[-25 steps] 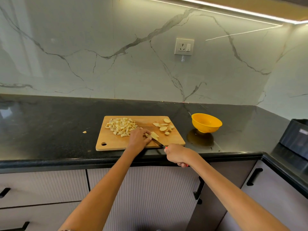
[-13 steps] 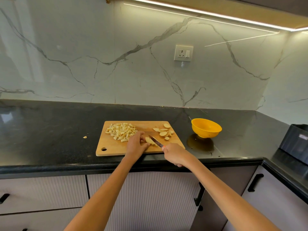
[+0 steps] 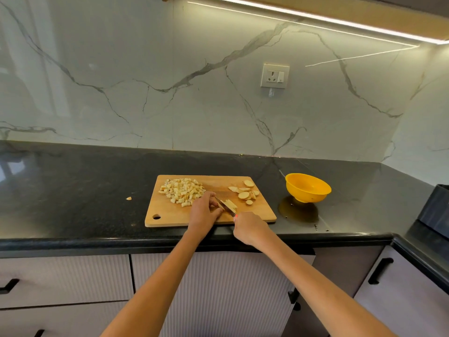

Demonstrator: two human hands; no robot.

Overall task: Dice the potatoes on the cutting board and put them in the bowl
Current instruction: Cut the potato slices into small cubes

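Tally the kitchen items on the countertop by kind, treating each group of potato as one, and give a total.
Cutting board: 1
Yellow bowl: 1
Knife: 1
Pile of diced potato: 1
Cluster of potato slices: 1
Stack of slices being cut: 1
Stray potato bit: 1
Total: 7

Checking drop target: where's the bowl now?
Head view: yellow bowl sits on the black counter, right of the cutting board, apart from it.

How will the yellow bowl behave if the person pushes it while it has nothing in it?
The yellow bowl looks like thin plastic, so probably light. It stands on a narrow foot under a wide rim, so a push near the rim may tip it. The glossy black counter likely lets it slide.
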